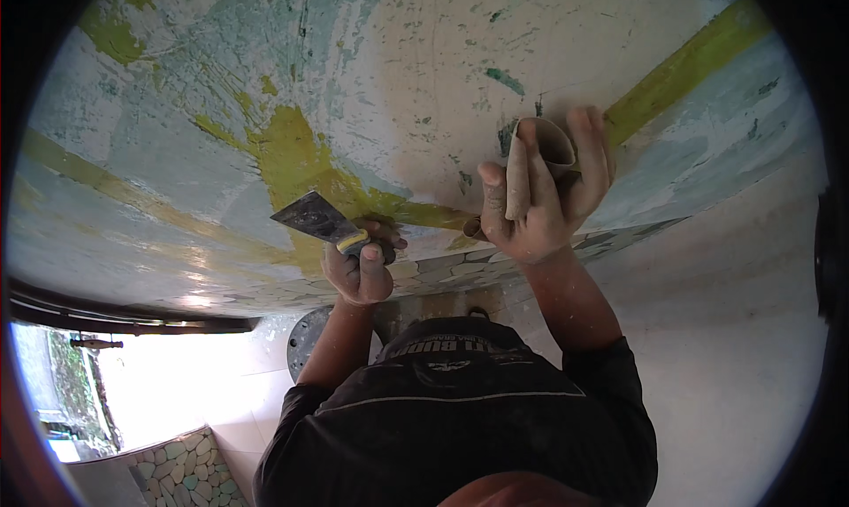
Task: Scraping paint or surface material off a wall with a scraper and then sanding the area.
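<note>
My left hand (pixel 361 268) grips a putty knife (pixel 315 216) by its yellow-and-dark handle, the wide metal blade tilted up and to the left. My right hand (pixel 544 195), dusty and with bent fingers, holds a curled piece of sandpaper (pixel 519 178) against or close to the wall. The sheet loops between the fingers, and a rolled end shows beside the wrist. Both hands are before a painted wall (pixel 424 75) with worn pale blue, white and yellow-green patches. Around the right hand lies a pale, smoother area with green specks.
A stone-patterned band (pixel 457 268) runs along the wall's lower part. Below stands a round dark object with holes (pixel 306 338), perhaps a stool. A plain pale wall (pixel 723 348) is at right; a bright opening and pebble-patterned surface (pixel 189 470) are at lower left.
</note>
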{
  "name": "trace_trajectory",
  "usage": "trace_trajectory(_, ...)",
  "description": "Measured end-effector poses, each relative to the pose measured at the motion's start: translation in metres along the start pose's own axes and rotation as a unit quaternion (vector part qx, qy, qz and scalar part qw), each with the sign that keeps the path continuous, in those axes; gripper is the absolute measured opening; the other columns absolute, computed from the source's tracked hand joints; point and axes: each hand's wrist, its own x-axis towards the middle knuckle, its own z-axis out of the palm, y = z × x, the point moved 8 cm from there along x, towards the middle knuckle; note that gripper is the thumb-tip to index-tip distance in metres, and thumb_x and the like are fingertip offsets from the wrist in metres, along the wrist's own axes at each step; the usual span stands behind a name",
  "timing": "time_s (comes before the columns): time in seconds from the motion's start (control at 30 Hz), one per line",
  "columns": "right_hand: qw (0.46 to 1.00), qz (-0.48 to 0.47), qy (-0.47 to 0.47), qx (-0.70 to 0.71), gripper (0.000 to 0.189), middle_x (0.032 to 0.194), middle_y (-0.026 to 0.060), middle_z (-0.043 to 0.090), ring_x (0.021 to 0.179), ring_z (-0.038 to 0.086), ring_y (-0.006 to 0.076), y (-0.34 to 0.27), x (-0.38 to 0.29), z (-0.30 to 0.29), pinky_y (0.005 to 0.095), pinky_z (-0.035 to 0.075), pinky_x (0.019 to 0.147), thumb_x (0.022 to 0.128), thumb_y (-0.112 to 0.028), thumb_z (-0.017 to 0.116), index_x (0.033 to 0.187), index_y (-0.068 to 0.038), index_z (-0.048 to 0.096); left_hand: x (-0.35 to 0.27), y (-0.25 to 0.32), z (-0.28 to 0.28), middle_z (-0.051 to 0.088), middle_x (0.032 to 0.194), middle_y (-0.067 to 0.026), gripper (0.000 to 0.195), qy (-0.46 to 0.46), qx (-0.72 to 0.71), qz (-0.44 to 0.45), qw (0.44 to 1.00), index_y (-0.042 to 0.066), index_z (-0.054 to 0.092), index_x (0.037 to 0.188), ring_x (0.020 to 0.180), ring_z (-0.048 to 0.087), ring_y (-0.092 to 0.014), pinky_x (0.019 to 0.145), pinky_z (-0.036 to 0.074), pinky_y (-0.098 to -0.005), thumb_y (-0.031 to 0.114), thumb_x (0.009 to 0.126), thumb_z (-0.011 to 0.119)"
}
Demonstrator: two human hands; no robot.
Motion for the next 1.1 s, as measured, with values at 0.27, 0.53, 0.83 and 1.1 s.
trace_trajectory(0.27, 0.995, 0.037, 0.088, 0.014, 0.041, 0.150, 0.0270, 0.034, 0.142, 0.025, 0.0446, -0.006, -0.011, -0.007, 0.0552, 0.014, 0.114, 0.096, -0.043, 0.056, 0.119, -0.013, 0.070, 0.000, -0.001, -0.002, 0.065, 0.072, -0.0159, 0.036, 0.002, -0.001, -0.014, 1.000, -0.003, 0.050, 0.107, 0.053, 0.053, -0.012, 0.050, 0.042, -0.0255, 0.032, 0.099, 0.053)
trace_trajectory(0.53, 0.998, 0.048, -0.039, -0.014, 0.049, 0.155, 0.0372, 0.009, 0.146, -0.013, 0.0499, -0.004, 0.000, 0.017, 0.0640, -0.017, 0.109, 0.097, -0.031, 0.053, 0.142, -0.011, 0.051, 0.000, -0.002, 0.001, 0.063, 0.072, -0.0146, 0.037, 0.005, 0.000, 0.004, 1.000, -0.003, 0.050, 0.106, 0.055, 0.056, -0.015, 0.053, 0.045, -0.0277, 0.033, 0.099, 0.053)
trace_trajectory(0.83, 0.994, 0.075, -0.085, 0.010, 0.047, 0.156, 0.0372, 0.004, 0.143, -0.014, 0.0544, 0.004, -0.066, 0.022, 0.0658, -0.014, 0.109, 0.097, -0.029, 0.051, 0.140, -0.011, 0.053, -0.001, 0.000, 0.001, 0.064, 0.072, -0.0146, 0.034, 0.011, -0.004, -0.015, 1.000, -0.003, 0.051, 0.105, 0.058, 0.058, -0.016, 0.056, 0.047, -0.0288, 0.030, 0.099, 0.053)
trace_trajectory(1.1, 0.995, 0.082, -0.050, 0.011, 0.044, 0.157, 0.0336, 0.008, 0.143, -0.010, 0.0556, -0.004, 0.001, 0.018, 0.0670, -0.018, 0.107, 0.099, -0.038, 0.047, 0.138, -0.021, 0.057, 0.003, 0.009, -0.005, 0.064, 0.072, -0.0124, 0.039, 0.005, 0.035, -0.067, 0.997, -0.005, 0.053, 0.107, 0.057, 0.059, -0.015, 0.055, 0.047, -0.0277, 0.033, 0.099, 0.054)
